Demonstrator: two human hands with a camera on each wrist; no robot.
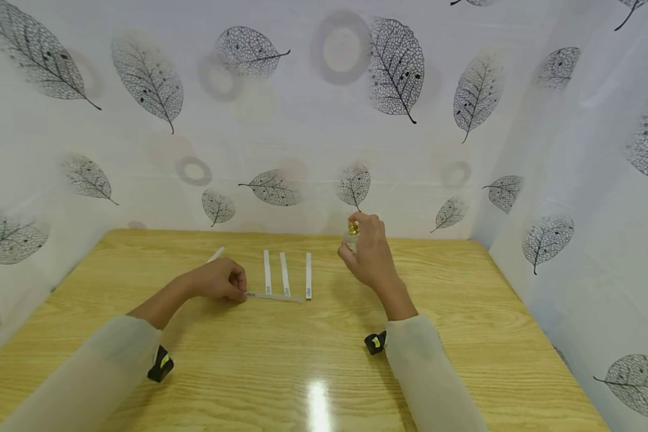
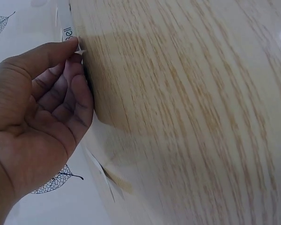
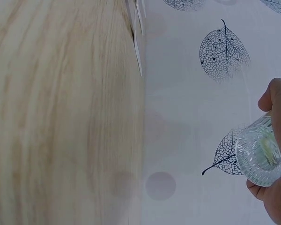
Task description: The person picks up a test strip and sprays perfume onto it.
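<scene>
My left hand (image 1: pixel 220 281) pinches one end of a narrow white perfume test strip (image 1: pixel 275 297) between thumb and fingertips. The strip points right, crossing in view the near ends of two other strips. Small lettering shows on the strip (image 2: pixel 67 32) by the thumb in the left wrist view. Raised at the table's far side, my right hand (image 1: pixel 374 252) grips a small clear glass perfume bottle (image 1: pixel 350 240) with a gold spray top (image 1: pixel 353 228), forefinger on that top. The right wrist view shows the ribbed glass base of the bottle (image 3: pixel 258 152), tilted.
Three white strips, a left one (image 1: pixel 267 273), a middle one (image 1: pixel 284 270) and a right one (image 1: pixel 309 276), lie between the hands on the wooden table (image 1: pixel 281 366). Another strip (image 1: pixel 216 254) shows behind the left hand. A leaf-patterned curtain (image 1: pixel 302 138) borders the table.
</scene>
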